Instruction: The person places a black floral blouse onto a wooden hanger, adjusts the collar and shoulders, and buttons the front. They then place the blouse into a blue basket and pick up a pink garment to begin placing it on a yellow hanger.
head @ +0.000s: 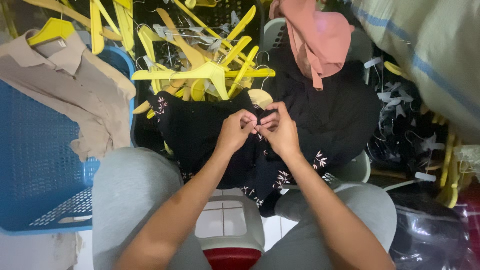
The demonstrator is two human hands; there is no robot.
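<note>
Left hand (235, 131) and right hand (281, 131) together at frame centre, fingertips meeting. Both pinching the same spot on the black fabric garment with small white floral print (200, 130); fingers pressed together on a fold or fastening, exact detail too small to tell. Garment draped across the lap, spreading from 9 o'clock of the hands down to 6 o'clock, where it hangs between the grey-trousered knees (130, 195).

At 12 o'clock of the hands: black plastic crate (252, 22) filled with a tangle of yellow plastic clothes hangers (200, 65), one hanger lying flat across the top. Just above the right hand, a pale rounded hanger end (261, 96) poking out of the garment's neckline.

At 1 o'clock: pink cloth (320, 40) draped over a pile of black fabric (340, 110) on a light plastic chair (355, 167).

At 9 to 10 o'clock: blue perforated plastic basket (35, 165), with a beige collared shirt on a yellow hanger (75, 85) laid over its rim.

At 3 o'clock: dark bin with white and yellow hangers (410, 130). At 2 o'clock: pale striped fabric (430, 45) across the corner.

At 6 o'clock: white plastic stool with red base (230, 235) between the legs, on white tiled floor.
</note>
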